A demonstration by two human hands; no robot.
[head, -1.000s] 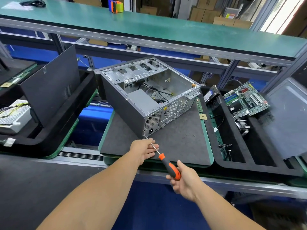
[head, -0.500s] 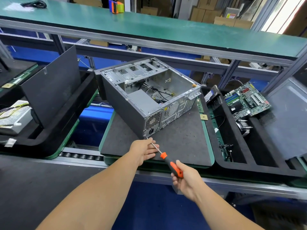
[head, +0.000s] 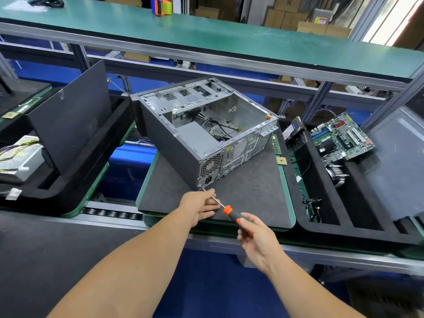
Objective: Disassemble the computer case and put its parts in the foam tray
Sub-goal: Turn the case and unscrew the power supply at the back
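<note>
the open computer case (head: 195, 136) lies on its side on a dark mat (head: 247, 193), its rear corner near the mat's front edge. the foam tray (head: 321, 228) sits just right of the mat, a circuit board (head: 341, 136) leaning at its far end. the right hand (head: 257, 239) grips an orange screwdriver (head: 231, 214), tip at the case's lower rear corner. the left hand (head: 202, 205) pinches the shaft.
</note>
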